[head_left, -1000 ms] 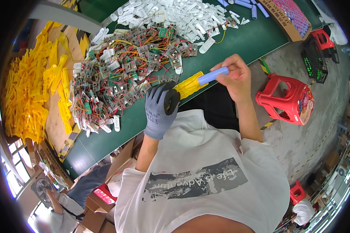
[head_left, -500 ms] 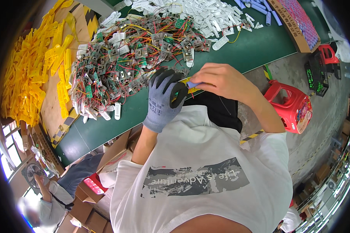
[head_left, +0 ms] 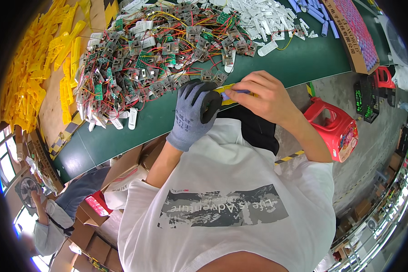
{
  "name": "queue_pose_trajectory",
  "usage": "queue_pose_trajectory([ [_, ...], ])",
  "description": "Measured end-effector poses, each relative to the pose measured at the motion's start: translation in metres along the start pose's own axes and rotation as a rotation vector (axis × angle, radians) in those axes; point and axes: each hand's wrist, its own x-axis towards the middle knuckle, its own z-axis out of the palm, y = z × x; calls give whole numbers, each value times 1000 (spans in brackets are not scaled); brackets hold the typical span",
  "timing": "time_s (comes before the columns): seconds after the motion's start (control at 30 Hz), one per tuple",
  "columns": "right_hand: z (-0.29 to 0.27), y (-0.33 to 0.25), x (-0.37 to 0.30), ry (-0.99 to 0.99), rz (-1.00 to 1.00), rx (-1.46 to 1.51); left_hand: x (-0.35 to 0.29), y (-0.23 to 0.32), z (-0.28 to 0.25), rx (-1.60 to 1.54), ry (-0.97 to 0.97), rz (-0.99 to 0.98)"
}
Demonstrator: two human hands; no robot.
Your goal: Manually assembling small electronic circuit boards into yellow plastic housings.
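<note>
My left hand (head_left: 194,109), in a grey-blue glove with dark fingertips, is closed round one end of a yellow plastic casing (head_left: 230,101) at the table's near edge. Bare, my right hand (head_left: 264,95) pinches a purple cylindrical battery (head_left: 225,96) against the casing's inner side. The battery lies along the casing, partly covered by my right fingers. The casing's left end is hidden inside the glove. Just beyond both hands spreads a heap of small circuit boards (head_left: 170,47) with red and yellow wires and white plastic pieces.
Yellow casings (head_left: 25,86) are piled at the left. White plastic parts (head_left: 267,20) and loose purple batteries (head_left: 315,13) lie at the back, beside a cardboard box (head_left: 354,50) packed with batteries. A red stool (head_left: 333,129) stands on the right; another person (head_left: 52,217) is at lower left.
The battery, earlier angled with its end out between my right fingers, now lies along the yellow casing. My right fingers press closer to it. The whole view has shifted slightly.
</note>
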Motion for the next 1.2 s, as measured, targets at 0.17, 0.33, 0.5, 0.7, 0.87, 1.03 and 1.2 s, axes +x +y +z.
queue_pose_trajectory([
  [0.17,3,-5,-2,13,31,-39,0,5,-4,-63,15,-56],
  [0.33,-10,11,-3,150,252,277,-5,-1,0,115,-24,25],
  [0.5,-37,76,5,435,771,151,-1,1,0,84,3,27],
  [0.7,-33,110,26,103,702,11,-1,0,2,90,5,36],
  [0.87,-29,112,27,118,580,-45,1,6,2,102,-11,10],
  [1.03,-30,93,28,367,740,316,-3,2,3,109,21,-7],
  [1.2,-16,45,-33,610,864,1011,0,5,4,75,-22,-18],
])
